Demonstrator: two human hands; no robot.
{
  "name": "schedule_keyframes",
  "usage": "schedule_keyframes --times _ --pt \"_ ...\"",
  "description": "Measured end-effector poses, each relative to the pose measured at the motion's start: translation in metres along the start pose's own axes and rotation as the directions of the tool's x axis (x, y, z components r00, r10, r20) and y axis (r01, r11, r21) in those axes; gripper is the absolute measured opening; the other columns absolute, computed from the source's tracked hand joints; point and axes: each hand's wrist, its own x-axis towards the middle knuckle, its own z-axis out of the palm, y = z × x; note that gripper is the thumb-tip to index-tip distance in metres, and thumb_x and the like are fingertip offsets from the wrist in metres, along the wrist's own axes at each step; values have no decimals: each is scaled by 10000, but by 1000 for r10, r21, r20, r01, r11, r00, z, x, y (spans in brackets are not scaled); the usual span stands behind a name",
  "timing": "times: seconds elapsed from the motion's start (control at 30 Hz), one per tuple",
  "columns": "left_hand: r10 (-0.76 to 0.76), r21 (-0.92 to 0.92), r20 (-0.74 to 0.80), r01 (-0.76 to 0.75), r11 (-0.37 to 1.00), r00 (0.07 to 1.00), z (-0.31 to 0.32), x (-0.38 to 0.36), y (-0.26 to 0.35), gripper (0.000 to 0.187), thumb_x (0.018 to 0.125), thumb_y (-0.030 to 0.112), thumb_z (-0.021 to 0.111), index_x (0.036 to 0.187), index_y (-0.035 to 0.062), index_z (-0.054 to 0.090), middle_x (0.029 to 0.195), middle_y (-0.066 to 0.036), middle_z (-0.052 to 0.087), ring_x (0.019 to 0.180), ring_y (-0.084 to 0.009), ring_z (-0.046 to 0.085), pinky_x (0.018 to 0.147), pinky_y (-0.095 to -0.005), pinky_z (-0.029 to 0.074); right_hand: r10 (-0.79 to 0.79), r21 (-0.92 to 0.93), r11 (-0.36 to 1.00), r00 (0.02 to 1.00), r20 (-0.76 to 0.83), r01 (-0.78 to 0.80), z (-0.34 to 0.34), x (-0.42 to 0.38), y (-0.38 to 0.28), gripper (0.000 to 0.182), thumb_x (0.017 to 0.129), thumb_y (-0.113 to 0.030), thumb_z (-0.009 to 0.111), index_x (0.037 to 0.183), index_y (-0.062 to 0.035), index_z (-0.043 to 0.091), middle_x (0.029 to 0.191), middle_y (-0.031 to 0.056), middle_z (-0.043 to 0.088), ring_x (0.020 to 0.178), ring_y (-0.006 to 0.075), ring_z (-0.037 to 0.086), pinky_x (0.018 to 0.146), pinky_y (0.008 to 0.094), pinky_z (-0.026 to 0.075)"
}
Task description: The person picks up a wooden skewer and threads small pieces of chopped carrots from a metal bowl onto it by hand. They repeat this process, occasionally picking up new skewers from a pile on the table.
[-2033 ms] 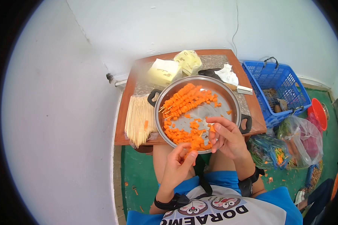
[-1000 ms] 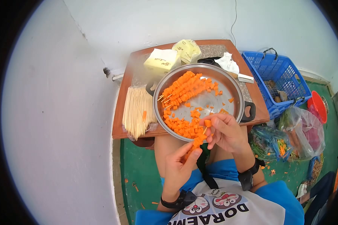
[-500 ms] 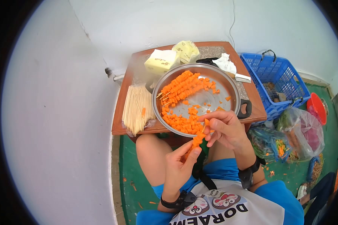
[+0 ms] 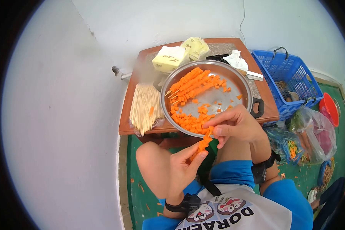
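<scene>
Head view: left hand (image 4: 182, 167), fingers clamped on pale wooden skewer of orange carrot cubes (image 4: 204, 143), near six-o'clock rim of round silver metal pan (image 4: 237, 85); right hand (image 4: 237, 123), fingers pinched at skewer's one-o'clock end. Off-centre push could split cube; slipping grip could prick fingertip.

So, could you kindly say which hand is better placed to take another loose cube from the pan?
Probably the right hand: it is at the upper end of the skewer, closer to the loose orange cubes in the pan. The left hand grips the skewer lower down.
</scene>
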Motion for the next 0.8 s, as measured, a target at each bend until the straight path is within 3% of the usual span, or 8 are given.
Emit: schedule_keyframes --times 0.1,0.2,0.27,0.37,0.4,0.6,0.7,0.8 --pt "80 92 38 -83 992 996 -6 6 5 259 755 69 569 994 -26 541 698 -13 537 564 -21 424 475 -141 334 45 -24 999 998 50 -43 -5 3 -7 211 752 -76 562 936 28 567 707 51 564 553 82 546 489 208 495" --pt "-50 1 123 50 999 991 -6 17 13 254 796 119 522 996 -38 530 641 -18 515 503 -26 399 436 -144 309 -89 -81 993 994 -55 85 -4 7 -8 215 748 -72 566 938 30 567 703 61 566 545 85 546 463 189 473" --pt "-152 -432 349 303 849 925 -6 25 9 287 839 185 453 996 -50 504 578 -20 459 430 -35 344 381 -154 268 -200 -61 979 978 -54 197 -4 12 -1 218 756 -79 555 944 31 563 682 57 557 530 85 541 452 185 462" --pt "-51 -646 445 360 673 894 1 24 -1 317 857 228 408 987 -53 480 538 -13 387 389 -38 279 345 -160 218 -281 80 955 957 -70 286 -1 15 11 225 774 -96 530 958 31 555 639 46 535 494 87 525 432 181 444" --pt "-52 -647 445 361 672 894 2 25 -3 317 857 228 408 987 -53 480 538 -13 387 389 -38 279 345 -160 218 -256 198 943 963 -88 269 0 15 14 229 785 -106 515 966 30 551 618 40 522 474 88 515 424 181 437" --pt "-44 -580 451 330 745 892 7 29 -11 374 838 316 417 993 -23 450 527 -29 380 334 -53 274 331 -182 220 -252 188 945 963 -94 266 0 10 15 221 800 -114 493 967 16 556 627 47 513 450 93 497 382 185 404" --pt "2 -627 517 377 682 856 10 31 -18 369 836 320 421 995 -11 454 519 -22 371 327 -49 260 324 -187 210 -388 10 921 918 -85 390 -5 10 17 206 801 -96 488 950 24 563 662 56 522 446 91 494 379 180 400" --pt "62 -729 604 519 446 795 13 31 -21 342 846 281 423 966 -35 476 507 -15 360 327 -33 231 309 -170 176 -384 0 922 918 -101 386 -4 7 15 195 797 -79 490 938 30 568 688 60 528 457 87 498 379 168 396"
